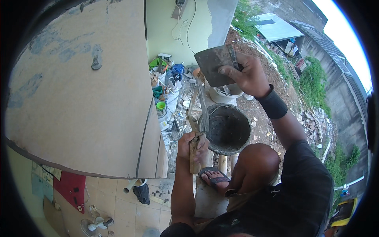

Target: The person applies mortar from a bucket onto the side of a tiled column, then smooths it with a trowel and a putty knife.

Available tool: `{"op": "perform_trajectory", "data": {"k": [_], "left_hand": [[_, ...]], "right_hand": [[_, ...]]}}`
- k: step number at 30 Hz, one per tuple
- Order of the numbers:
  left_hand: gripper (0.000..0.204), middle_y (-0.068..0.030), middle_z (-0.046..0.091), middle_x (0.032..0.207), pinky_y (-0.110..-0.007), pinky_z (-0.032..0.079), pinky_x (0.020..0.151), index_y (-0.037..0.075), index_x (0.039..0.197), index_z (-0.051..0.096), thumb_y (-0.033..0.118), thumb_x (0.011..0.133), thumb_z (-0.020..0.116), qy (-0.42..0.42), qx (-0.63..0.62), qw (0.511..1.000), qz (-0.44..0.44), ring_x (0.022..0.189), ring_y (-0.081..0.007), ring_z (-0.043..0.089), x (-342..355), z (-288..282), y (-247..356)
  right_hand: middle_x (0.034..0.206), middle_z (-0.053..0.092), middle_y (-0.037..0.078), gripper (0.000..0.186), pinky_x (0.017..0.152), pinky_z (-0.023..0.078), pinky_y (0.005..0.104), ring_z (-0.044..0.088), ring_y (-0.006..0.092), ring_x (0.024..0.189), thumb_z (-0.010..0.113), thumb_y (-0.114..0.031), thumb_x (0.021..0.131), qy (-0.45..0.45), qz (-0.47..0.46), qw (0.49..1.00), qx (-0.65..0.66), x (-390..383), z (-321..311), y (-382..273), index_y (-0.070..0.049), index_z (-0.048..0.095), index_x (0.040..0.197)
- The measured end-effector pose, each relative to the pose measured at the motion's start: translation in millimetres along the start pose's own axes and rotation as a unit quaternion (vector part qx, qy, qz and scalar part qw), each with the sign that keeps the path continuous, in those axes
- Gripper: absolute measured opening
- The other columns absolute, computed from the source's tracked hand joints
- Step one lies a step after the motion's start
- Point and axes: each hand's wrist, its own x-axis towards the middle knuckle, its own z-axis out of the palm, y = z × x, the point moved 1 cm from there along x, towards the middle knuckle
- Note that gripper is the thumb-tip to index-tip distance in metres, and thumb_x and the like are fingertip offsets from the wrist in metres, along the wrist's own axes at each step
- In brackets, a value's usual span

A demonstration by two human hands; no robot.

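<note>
In my left hand (192, 146), fingers wrapped round its wooden handle, is a trowel (194, 164). Its long grey blade points up and is seen nearly edge-on. Higher up and to the right, my right hand (246, 75) grips a flat, dark rectangular plate (213, 65) by its right side, the thumb across its face. Whether the plate has a handle behind it I cannot tell. Below the plate, just right of the trowel blade, stands a black bucket (238, 118) smeared with grey mortar inside.
A large beige wall panel (90, 102) with grey smears fills the left. My sandalled foot (213, 176) rests on a raised plank beside the bucket. Behind are a white bucket (221, 96) and cluttered tools. Rubble lies right; a fan (92, 226) stands on the tiles below.
</note>
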Motion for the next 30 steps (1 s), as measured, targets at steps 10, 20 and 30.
{"op": "perform_trajectory", "data": {"k": [10, 20, 30], "left_hand": [[0.041, -0.0086, 0.048, 0.058, -0.030, 0.040, 0.034, 0.004, 0.074, 0.048, 0.039, 0.093, 0.040, 0.261, 0.161, 0.952, 0.008, 0.036, -0.0171, 0.044, 8.9, 18.9, 6.6], [0.042, -0.0072, 0.046, 0.055, -0.030, 0.038, 0.032, 0.005, 0.069, 0.046, 0.040, 0.091, 0.042, 0.176, 0.112, 0.977, 0.042, 0.034, -0.0166, 0.042, -5.6, 38.6, 23.4], [0.036, -0.0071, 0.051, 0.058, -0.031, 0.042, 0.038, 0.005, 0.076, 0.052, 0.035, 0.092, 0.041, 0.370, 0.188, 0.910, 0.018, 0.038, -0.0169, 0.046, 10.7, 55.8, 22.0]], "right_hand": [[0.075, 0.061, 0.006, 0.036, 0.062, 0.047, 0.0311, 0.056, 0.0101, 0.067, 0.059, -0.033, 0.097, -0.133, 0.059, 0.976, 0.163, 2.9, 29.2, 44.6, 0.001, 0.062, 0.108], [0.079, 0.063, 0.013, 0.033, 0.065, 0.047, 0.0355, 0.061, 0.0201, 0.071, 0.060, -0.030, 0.095, -0.262, 0.051, 0.963, 0.047, -15.6, 15.2, 62.9, 0.002, 0.060, 0.104], [0.093, 0.062, 0.012, 0.037, 0.067, 0.051, 0.0378, 0.061, 0.0282, 0.075, 0.065, 0.000, 0.075, 0.149, -0.283, 0.939, -0.124, -45.9, 31.9, 33.2, -0.004, 0.065, 0.111]]}}
